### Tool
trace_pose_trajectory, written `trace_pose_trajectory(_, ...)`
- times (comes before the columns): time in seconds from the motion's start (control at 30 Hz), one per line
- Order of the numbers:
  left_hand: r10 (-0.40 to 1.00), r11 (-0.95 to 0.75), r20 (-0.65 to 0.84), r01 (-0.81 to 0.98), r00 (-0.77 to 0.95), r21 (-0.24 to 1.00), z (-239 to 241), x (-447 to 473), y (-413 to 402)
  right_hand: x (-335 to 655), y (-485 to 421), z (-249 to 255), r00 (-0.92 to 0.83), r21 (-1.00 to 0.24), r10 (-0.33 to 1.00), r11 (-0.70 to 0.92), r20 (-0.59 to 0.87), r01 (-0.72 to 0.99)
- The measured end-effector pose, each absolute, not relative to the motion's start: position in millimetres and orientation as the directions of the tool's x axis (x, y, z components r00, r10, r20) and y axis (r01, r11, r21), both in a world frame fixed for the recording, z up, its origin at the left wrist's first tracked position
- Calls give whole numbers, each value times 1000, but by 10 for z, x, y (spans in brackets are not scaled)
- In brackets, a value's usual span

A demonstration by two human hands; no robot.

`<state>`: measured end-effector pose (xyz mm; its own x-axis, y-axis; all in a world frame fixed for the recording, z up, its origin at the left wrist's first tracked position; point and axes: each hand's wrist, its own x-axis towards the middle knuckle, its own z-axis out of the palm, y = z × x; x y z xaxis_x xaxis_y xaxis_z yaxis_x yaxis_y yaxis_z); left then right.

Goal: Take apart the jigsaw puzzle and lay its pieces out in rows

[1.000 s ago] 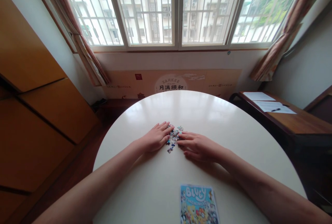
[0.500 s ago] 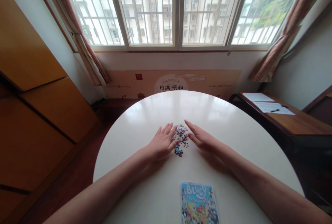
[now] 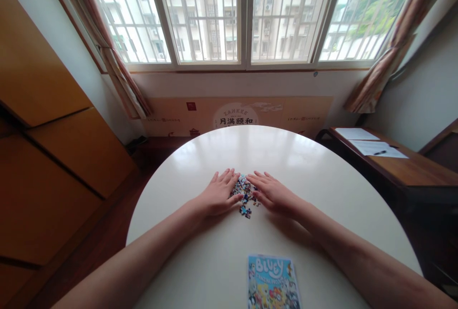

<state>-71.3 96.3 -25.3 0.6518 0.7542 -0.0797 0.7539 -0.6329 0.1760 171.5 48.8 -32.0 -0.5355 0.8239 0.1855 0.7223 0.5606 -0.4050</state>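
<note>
A small heap of puzzle pieces lies near the middle of the round white table. The pieces are tiny and many-coloured, mostly blue, white and dark; they are too small to count. The left hand and the right hand lie flat with loose fingers, touching the heap from both sides and grasping nothing. One puzzle box lies at the near edge.

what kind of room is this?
Probably a room in a flat: a round white table under a barred window with curtains, and a wooden side desk with papers. Both hands, left hand and right hand, rest flat against a pile of puzzle pieces.
</note>
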Motion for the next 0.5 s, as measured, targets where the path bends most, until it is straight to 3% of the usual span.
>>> trace_pose_trajectory(0.13,703,-687,-69,701,708,193,-227,-695,1150,1695,315,-181,-701,-367,640,763,316,531)
trace_pose_trajectory(0.23,646,-739,-86,650,758,178,-218,-690,1243,1627,250,-126,-794,-309,534,837,290,450)
trace_pose_trajectory(0.5,733,-654,-144,747,665,121,-167,-881,1099,1804,368,-271,-734,-313,638,764,233,564)
